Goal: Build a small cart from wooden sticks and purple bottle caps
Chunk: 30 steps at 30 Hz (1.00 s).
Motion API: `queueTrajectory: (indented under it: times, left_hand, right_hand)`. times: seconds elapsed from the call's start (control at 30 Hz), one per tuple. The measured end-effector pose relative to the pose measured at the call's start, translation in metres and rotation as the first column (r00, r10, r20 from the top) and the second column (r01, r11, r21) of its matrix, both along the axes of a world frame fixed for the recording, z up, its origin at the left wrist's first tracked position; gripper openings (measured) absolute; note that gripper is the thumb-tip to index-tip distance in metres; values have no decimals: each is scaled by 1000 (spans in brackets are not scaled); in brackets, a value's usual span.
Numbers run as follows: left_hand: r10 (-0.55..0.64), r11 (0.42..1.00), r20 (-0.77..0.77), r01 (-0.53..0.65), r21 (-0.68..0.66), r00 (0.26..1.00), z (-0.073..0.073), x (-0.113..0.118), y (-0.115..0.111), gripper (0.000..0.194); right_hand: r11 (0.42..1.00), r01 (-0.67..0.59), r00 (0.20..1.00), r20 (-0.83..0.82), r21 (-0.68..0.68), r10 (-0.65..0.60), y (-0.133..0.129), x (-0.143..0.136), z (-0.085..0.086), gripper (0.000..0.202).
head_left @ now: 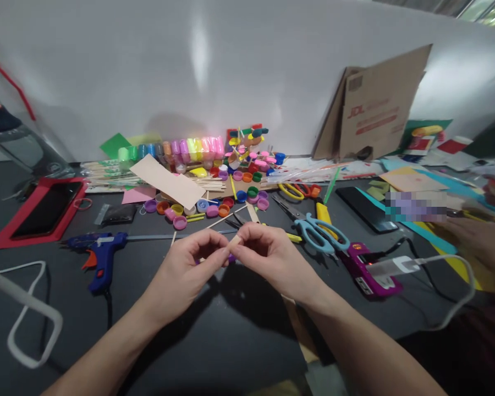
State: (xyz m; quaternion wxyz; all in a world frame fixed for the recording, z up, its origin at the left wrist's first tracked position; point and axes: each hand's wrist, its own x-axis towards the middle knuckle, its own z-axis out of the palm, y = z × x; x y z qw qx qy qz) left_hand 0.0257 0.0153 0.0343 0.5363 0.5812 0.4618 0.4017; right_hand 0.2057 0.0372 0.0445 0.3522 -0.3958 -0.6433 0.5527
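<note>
Both hands meet at the middle of the view, just above the dark table. My left hand (pixel 190 269) has its thumb and fingers pinched on one end of a small pale wooden piece (pixel 234 241). On the other end, my right hand (pixel 274 264) closes its thumb and fingertips. Something purple (pixel 231 257) shows beneath the fingertips, mostly hidden by them. Right behind the hands lie dark-handled pliers or a similar tool (pixel 234 223) and thin wooden sticks (pixel 220 221). Coloured round caps (pixel 180 222) are scattered beyond.
A blue glue gun (pixel 107 258) lies left, near a phone (pixel 49 209) on red sheet. Blue scissors (pixel 319 234) and a purple power strip (pixel 373 272) are right. Clay tubs (pixel 181 151) and cardboard (pixel 375 110) stand behind. Another person's hand (pixel 478 236) is far right.
</note>
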Motion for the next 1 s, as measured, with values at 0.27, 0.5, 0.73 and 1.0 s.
queueTrajectory:
  times: [0.27, 0.5, 0.73, 1.0]
  left_hand:
    - [-47, 998, -59, 44, -53, 997, -2, 3, 1, 25]
    - [-65, 992, -93, 55, -110, 994, 6, 3, -9, 30]
    - [8, 994, -88, -17, -105, 996, 7, 3, -12, 30]
    - [-42, 995, -133, 29, -96, 990, 7, 8, -13, 24]
  right_hand:
    - [998, 40, 997, 60, 42, -42, -3, 2, -8, 13]
    - [996, 81, 997, 6, -21, -81, 2, 14, 1, 15]
    - [980, 190, 970, -143, -58, -196, 6, 27, 3, 21]
    - [991, -3, 996, -93, -131, -9, -3, 11, 1, 21]
